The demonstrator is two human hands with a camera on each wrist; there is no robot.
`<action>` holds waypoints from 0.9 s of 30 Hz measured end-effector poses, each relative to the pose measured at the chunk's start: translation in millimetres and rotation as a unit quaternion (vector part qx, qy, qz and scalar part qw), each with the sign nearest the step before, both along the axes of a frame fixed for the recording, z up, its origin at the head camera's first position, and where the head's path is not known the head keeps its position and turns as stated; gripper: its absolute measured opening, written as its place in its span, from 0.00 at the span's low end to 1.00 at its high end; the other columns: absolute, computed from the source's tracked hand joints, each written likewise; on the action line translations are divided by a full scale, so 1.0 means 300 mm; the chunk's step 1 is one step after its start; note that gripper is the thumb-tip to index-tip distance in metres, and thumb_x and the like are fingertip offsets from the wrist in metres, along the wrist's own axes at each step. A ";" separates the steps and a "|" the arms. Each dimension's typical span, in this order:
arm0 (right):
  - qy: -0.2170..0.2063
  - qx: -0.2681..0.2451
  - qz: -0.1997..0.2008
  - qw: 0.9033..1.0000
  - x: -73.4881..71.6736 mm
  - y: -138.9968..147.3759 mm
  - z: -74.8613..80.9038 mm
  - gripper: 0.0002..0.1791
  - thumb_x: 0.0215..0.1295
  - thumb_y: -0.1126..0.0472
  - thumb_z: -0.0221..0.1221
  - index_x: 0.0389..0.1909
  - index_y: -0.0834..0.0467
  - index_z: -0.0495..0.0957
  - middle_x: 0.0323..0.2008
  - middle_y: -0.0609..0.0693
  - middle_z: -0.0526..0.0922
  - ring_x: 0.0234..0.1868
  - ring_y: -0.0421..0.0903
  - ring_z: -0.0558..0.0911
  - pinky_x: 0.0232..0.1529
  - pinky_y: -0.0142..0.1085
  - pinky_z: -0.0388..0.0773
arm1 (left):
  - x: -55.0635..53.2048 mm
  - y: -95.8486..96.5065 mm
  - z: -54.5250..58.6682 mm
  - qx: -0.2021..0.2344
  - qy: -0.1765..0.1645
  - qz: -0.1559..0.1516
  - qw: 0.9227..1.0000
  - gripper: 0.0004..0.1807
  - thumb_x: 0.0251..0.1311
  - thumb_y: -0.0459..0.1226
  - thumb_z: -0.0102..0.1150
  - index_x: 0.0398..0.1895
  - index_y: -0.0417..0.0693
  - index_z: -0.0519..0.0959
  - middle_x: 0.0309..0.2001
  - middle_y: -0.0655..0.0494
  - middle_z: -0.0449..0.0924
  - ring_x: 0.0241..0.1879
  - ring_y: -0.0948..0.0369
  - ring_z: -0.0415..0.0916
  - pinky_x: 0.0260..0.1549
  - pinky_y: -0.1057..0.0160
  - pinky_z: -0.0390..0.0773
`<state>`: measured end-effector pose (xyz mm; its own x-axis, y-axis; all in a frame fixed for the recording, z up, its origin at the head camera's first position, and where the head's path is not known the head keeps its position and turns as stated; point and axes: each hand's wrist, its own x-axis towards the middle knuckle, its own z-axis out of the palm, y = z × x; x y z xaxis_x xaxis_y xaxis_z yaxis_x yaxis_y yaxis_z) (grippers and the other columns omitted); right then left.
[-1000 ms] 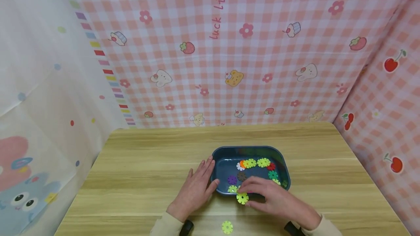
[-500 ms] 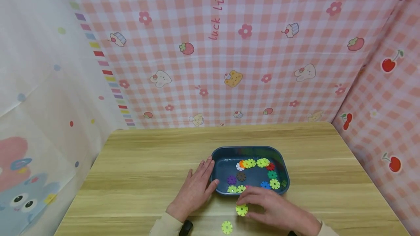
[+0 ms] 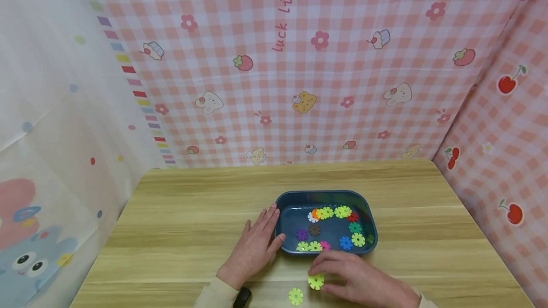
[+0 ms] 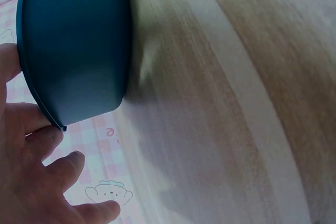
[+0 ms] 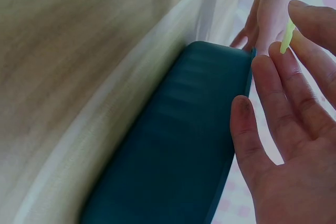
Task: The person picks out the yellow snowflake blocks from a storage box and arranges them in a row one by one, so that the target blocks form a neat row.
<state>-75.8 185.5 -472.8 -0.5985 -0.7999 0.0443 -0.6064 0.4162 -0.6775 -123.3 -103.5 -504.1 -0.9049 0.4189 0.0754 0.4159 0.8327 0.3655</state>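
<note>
My right hand [image 3: 353,277] pinches a yellow-green notched plastic disc [image 3: 316,281] between thumb and fingers, just in front of the dark blue tray [image 3: 283,246]. In the right wrist view that disc [image 5: 287,36] shows edge-on between thumb and fingertips, the other fingers spread. My left hand [image 3: 253,250] rests against the tray's left end with its fingers fairly straight. The left wrist view shows those fingertips [image 4: 44,137] at the rim of the tray [image 4: 79,51]. A second yellow-green disc [image 3: 296,296] lies flat on the table, left of and nearer than the held one.
Several notched discs lie inside the tray, among them a purple one [image 3: 302,235], a brown one [image 3: 314,230], a blue one [image 3: 346,243] and a green one [image 3: 355,227]. The wooden table [image 3: 192,232] meets a pink checked cloth [image 3: 239,122] at the back.
My right hand has drawn the yellow-green disc from over the tray's front rim toward the near edge of the table. My left hand has stayed at the tray's left end.
</note>
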 end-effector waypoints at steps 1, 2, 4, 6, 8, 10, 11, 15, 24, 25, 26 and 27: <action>-0.013 -0.001 0.000 1.000 0.001 0.000 -0.001 0.16 0.76 0.49 0.60 0.61 0.42 0.82 0.58 0.34 0.79 0.56 0.34 0.78 0.59 0.36 0.80 | 0.000 0.000 0.000 0.000 -0.001 0.000 1.000 0.36 0.81 0.53 0.43 0.82 0.43 0.58 0.83 0.51 0.50 0.79 0.46 0.53 0.70 0.30 0.59; -0.026 -0.001 -0.002 1.000 0.002 0.000 -0.003 0.17 0.77 0.47 0.59 0.62 0.41 0.81 0.58 0.33 0.79 0.55 0.34 0.78 0.59 0.36 0.80 | 0.000 0.000 0.001 -0.001 -0.001 0.000 1.000 0.36 0.81 0.54 0.43 0.82 0.43 0.58 0.83 0.51 0.50 0.79 0.46 0.53 0.70 0.30 0.59; -0.045 -0.005 -0.003 0.999 0.004 0.001 -0.007 0.17 0.77 0.46 0.58 0.62 0.41 0.81 0.58 0.33 0.79 0.55 0.34 0.78 0.58 0.35 0.80 | -0.001 0.000 0.000 -0.002 -0.001 0.000 1.000 0.36 0.81 0.53 0.43 0.82 0.43 0.58 0.83 0.51 0.50 0.79 0.47 0.53 0.70 0.30 0.59; -0.056 -0.009 -0.003 0.998 0.005 0.001 -0.012 0.18 0.77 0.46 0.58 0.63 0.41 0.81 0.58 0.33 0.79 0.54 0.33 0.78 0.58 0.34 0.80 | -0.001 0.000 0.000 -0.003 -0.001 0.000 1.000 0.36 0.81 0.53 0.43 0.82 0.43 0.58 0.83 0.51 0.50 0.79 0.47 0.53 0.70 0.30 0.59; -0.058 -0.011 -0.003 0.998 0.006 0.001 -0.018 0.18 0.77 0.46 0.58 0.63 0.41 0.81 0.57 0.33 0.79 0.54 0.33 0.78 0.58 0.34 0.80 | -0.001 0.000 0.001 -0.003 -0.001 0.000 1.000 0.36 0.81 0.54 0.43 0.82 0.43 0.58 0.83 0.51 0.50 0.79 0.47 0.53 0.70 0.30 0.59; -0.061 -0.010 -0.003 0.998 0.008 0.002 -0.023 0.18 0.77 0.45 0.58 0.63 0.41 0.81 0.57 0.33 0.79 0.54 0.33 0.78 0.57 0.33 0.80 | -0.001 0.001 0.001 -0.001 -0.002 0.001 1.000 0.36 0.81 0.53 0.43 0.82 0.43 0.58 0.83 0.51 0.49 0.79 0.47 0.53 0.70 0.30 0.59; -0.061 -0.009 -0.004 0.998 0.008 0.002 -0.025 0.18 0.77 0.45 0.58 0.63 0.41 0.81 0.57 0.33 0.79 0.53 0.33 0.78 0.57 0.33 0.80 | -0.001 0.001 0.002 0.000 -0.003 0.001 1.000 0.36 0.81 0.54 0.42 0.82 0.43 0.57 0.83 0.51 0.49 0.79 0.47 0.53 0.70 0.30 0.58; -0.059 -0.010 -0.002 0.998 0.009 0.001 -0.039 0.18 0.76 0.45 0.59 0.62 0.42 0.81 0.56 0.33 0.79 0.53 0.33 0.78 0.56 0.33 0.81 | 0.000 0.000 0.003 0.005 -0.006 0.001 1.000 0.36 0.81 0.54 0.42 0.82 0.43 0.57 0.83 0.52 0.49 0.79 0.47 0.52 0.70 0.30 0.58; -0.056 -0.006 0.001 0.998 0.004 -0.003 -0.075 0.17 0.76 0.46 0.60 0.61 0.43 0.82 0.55 0.33 0.80 0.52 0.32 0.78 0.56 0.33 0.81 | 0.001 -0.001 0.003 0.009 -0.006 0.000 1.000 0.36 0.81 0.53 0.43 0.82 0.43 0.58 0.83 0.51 0.50 0.79 0.46 0.52 0.70 0.29 0.58; -0.059 -0.007 0.003 0.998 0.003 -0.004 -0.080 0.17 0.76 0.46 0.59 0.61 0.43 0.82 0.56 0.33 0.80 0.52 0.32 0.78 0.56 0.33 0.80 | 0.001 -0.001 0.003 0.009 -0.006 0.000 1.000 0.36 0.81 0.53 0.44 0.82 0.43 0.58 0.83 0.51 0.50 0.79 0.46 0.52 0.70 0.29 0.58; -0.061 -0.008 0.004 0.998 0.002 -0.005 -0.085 0.17 0.76 0.46 0.59 0.61 0.43 0.82 0.56 0.33 0.80 0.52 0.32 0.78 0.56 0.33 0.80 | 0.001 -0.001 0.003 0.009 -0.006 0.000 1.000 0.36 0.80 0.53 0.44 0.82 0.43 0.58 0.83 0.51 0.50 0.79 0.46 0.52 0.69 0.29 0.58; -0.065 -0.009 0.006 0.998 0.001 -0.006 -0.089 0.17 0.76 0.45 0.59 0.61 0.43 0.82 0.56 0.33 0.80 0.52 0.32 0.78 0.56 0.33 0.80 | 0.001 -0.001 0.003 0.009 -0.006 0.000 1.000 0.36 0.80 0.53 0.44 0.81 0.43 0.58 0.83 0.51 0.50 0.79 0.46 0.52 0.69 0.29 0.58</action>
<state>-75.4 183.8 -499.6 -0.5905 -0.8068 -0.0184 -0.5178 0.3963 -0.7582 -123.0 -103.8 -503.2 -0.9056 0.4179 0.0720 0.4116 0.8256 0.3858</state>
